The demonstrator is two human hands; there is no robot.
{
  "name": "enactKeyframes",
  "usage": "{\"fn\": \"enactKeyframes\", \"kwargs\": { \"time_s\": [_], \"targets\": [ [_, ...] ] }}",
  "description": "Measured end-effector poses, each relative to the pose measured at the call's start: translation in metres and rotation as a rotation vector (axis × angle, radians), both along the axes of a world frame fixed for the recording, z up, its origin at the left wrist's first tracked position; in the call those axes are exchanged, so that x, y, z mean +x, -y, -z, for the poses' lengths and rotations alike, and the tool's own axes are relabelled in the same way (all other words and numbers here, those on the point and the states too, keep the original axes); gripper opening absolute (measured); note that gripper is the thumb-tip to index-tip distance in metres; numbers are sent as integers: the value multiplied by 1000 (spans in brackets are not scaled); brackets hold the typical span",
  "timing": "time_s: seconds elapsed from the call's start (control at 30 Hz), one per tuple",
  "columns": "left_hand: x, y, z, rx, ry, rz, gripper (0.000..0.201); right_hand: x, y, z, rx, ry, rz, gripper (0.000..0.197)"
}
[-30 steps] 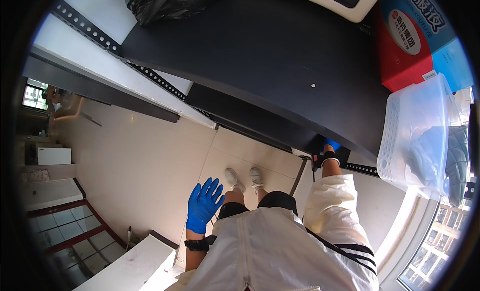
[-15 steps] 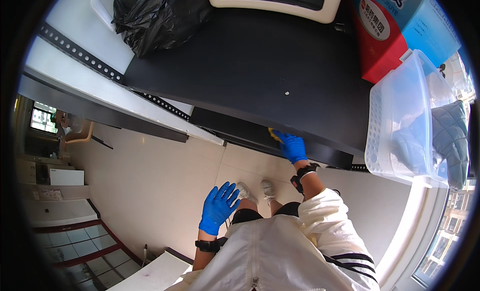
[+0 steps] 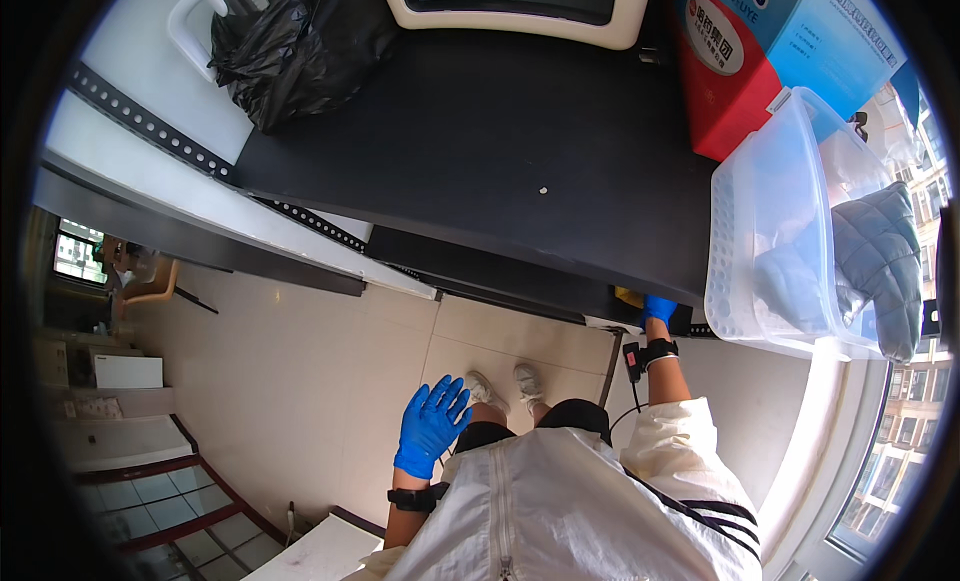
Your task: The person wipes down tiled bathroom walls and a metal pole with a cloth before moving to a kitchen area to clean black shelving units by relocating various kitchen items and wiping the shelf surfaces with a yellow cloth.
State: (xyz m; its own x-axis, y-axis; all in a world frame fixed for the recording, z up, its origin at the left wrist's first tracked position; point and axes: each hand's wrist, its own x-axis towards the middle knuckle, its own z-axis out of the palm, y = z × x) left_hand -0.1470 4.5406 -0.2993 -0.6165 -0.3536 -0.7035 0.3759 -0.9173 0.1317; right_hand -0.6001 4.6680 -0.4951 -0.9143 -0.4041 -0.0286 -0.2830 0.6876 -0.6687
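Observation:
In a blue glove, my right hand [image 3: 659, 309] reaches in under the front edge of the upper black shelf [image 3: 480, 151], at its right end. A yellow cloth [image 3: 629, 297] shows beside its fingers, over the lower black shelf [image 3: 470, 266]. The upper shelf hides most of the fingers and part of the cloth. My left hand [image 3: 432, 421], also gloved in blue, hangs in front of my body above the floor. Its fingers are spread and hold nothing.
A black plastic bag [image 3: 300, 56] and a cream-framed screen device [image 3: 520, 26] stand on the upper shelf. A red and blue box [image 3: 740, 111] and a clear plastic basket [image 3: 735, 261] with a grey quilted item [image 3: 880, 251] sit at the right. A perforated black upright [image 3: 150, 116] borders the left.
My right hand has moved right with the yellow cloth and gone further under the upper shelf. My left hand stays almost still. The view has shifted slightly.

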Motion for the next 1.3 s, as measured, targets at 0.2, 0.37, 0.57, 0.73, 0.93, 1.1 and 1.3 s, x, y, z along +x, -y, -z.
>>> {"fn": "enactKeyframes", "kwargs": {
  "time_s": [0.2,0.37,0.57,0.73,0.93,1.1,1.3],
  "targets": [
    [11,-8,-6,-47,66,-44,43,90,84,-53,71,12,-149,25],
    [-3,-5,-11,-54,98,-16,42,149,128,-35,-7,-360,-473,40],
    [-6,5,-6,-63,63,24,41,107,68,-55,215,-107,-549,43],
    [-6,2,-9,-56,14,21,41,73,-12,-59,5,-567,-173,20],
    [14,-7,-8,-42,8,-58,40,103,29,-51,77,-339,111,44],
    [24,-8,-13,-54,31,-109,39,164,110,-61,-130,-352,-406,44],
    [33,-15,-15,-98,79,-157,43,156,179,-51,-25,-404,-771,43]
  ]
}}
